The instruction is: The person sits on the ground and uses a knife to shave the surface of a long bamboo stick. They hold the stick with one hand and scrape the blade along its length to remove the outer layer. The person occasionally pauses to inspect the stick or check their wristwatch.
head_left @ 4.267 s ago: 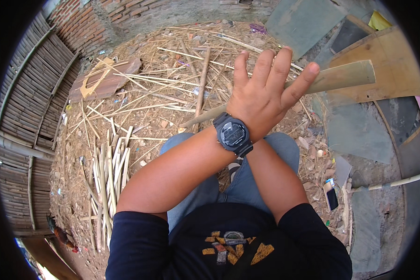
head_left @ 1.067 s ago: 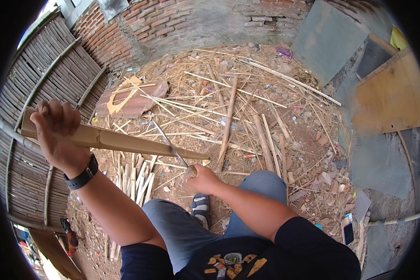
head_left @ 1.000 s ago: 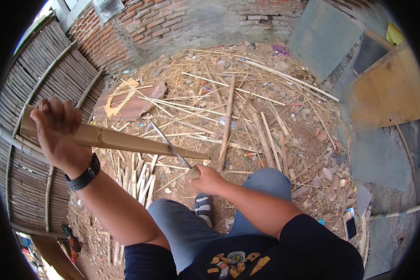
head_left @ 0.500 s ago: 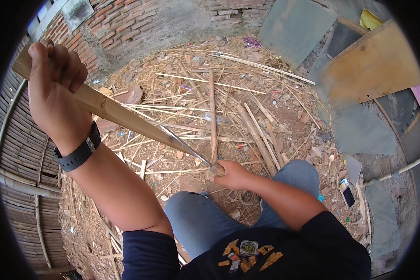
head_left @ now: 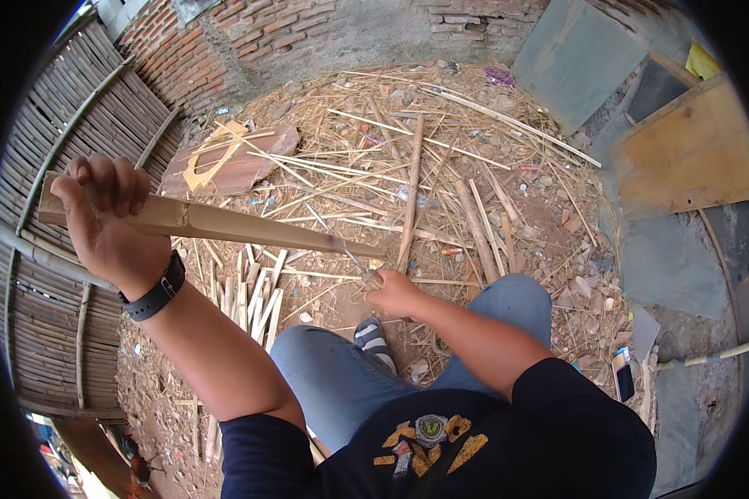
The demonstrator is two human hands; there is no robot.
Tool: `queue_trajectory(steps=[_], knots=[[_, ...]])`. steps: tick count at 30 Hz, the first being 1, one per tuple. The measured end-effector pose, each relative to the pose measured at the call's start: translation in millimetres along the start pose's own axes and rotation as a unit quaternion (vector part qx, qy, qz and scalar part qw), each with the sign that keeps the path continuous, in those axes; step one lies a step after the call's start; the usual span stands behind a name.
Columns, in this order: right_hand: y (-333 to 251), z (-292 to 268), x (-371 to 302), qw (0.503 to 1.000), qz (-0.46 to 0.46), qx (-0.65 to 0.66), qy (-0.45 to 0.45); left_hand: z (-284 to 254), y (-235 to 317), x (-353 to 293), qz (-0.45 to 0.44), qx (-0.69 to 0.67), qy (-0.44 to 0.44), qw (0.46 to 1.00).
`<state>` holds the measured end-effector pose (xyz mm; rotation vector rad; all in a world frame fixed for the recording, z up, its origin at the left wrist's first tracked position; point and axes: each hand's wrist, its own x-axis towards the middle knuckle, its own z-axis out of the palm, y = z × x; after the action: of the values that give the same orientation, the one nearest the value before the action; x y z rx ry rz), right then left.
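Note:
My left hand (head_left: 116, 220), raised on the left with a black watch on the wrist, has its fingers wrapped round the thick end of a long split bamboo piece (head_left: 225, 223). The bamboo slants slightly down to the right, toward its narrow end above the ground. In front of my knees, my right hand (head_left: 398, 294) is closed on the wooden handle of a knife (head_left: 354, 259). Its slim metal blade crosses the bamboo near the narrow end, and the tip shows beyond the far edge. Whether the edge bites into the bamboo cannot be made out.
Cut bamboo strips (head_left: 258, 291) lie beside my left knee. Bamboo sticks (head_left: 412, 191) and straw litter the dirt ahead, near a brown board (head_left: 225, 162). A woven bamboo wall (head_left: 58, 308) stands left, a brick wall (head_left: 308, 37) behind, grey slabs (head_left: 578, 62) right. A phone (head_left: 623, 374) lies at right.
The view has shifted, bringing more ground and strips on the left into sight. The bamboo now lies closer to level, its raised end lower. The knife still crosses it near the narrow end.

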<state>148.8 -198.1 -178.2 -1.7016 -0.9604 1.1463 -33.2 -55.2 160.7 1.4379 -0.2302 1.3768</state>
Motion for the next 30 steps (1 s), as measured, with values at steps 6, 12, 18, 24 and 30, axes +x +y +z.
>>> queue_trajectory(steps=[6, 12, 18, 24, 30], knots=[[-44, -31, -42, 0.993, -0.087, -0.074, -0.021, 36, -6, -15, 0.0, 0.029, 0.021, 0.999], [20, -43, -40, 0.998, 0.018, -0.058, 0.002, 65, -20, -7, 0.015, 0.04, 0.006, 0.999], [-13, -31, -43, 0.99, -0.123, -0.043, 0.049, 80, -23, -11, 0.023, 0.053, 0.007, 0.998], [30, 0, 7, 0.994, -0.079, -0.006, 0.073, 83, -37, 8, 0.053, 0.148, 0.142, 0.977], [-15, -7, -12, 0.995, -0.095, -0.019, 0.015, 37, -28, 11, 0.055, 0.126, 0.129, 0.982]])
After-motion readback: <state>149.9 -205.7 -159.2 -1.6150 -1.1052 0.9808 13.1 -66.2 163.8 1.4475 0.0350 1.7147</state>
